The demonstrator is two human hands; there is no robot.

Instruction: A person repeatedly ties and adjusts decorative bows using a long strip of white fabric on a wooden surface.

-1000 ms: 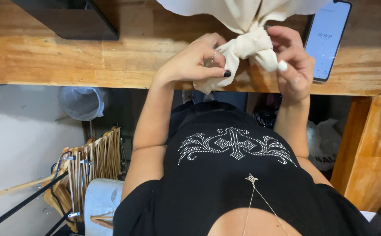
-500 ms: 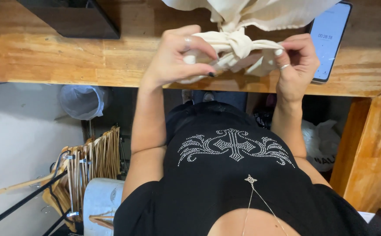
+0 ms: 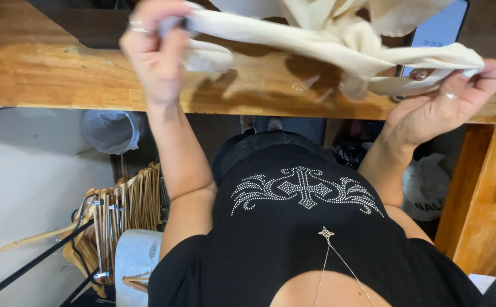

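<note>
A: Grips?
B: Left hand (image 3: 156, 54) closed w/ fingers curled round one end of the cream cloth (image 3: 327, 42). Right hand (image 3: 438, 108) half open, palm up, other end draped over its fingers, thumb pressing it.
A: Cloth itself?
B: Stretched taut betw. both grips, knot in the middle, above the wooden tabletop (image 3: 49, 79). Top part cut off by frame edge.
A: Anything hidden?
B: Phone (image 3: 438, 34) at far right mostly behind cloth. Wooden hangers (image 3: 128, 204) near left, under tabletop.

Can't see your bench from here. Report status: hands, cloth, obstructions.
Left hand and right hand each grip one end of cream cloth, pulled taut above wooden bench. Phone behind cloth.
</note>
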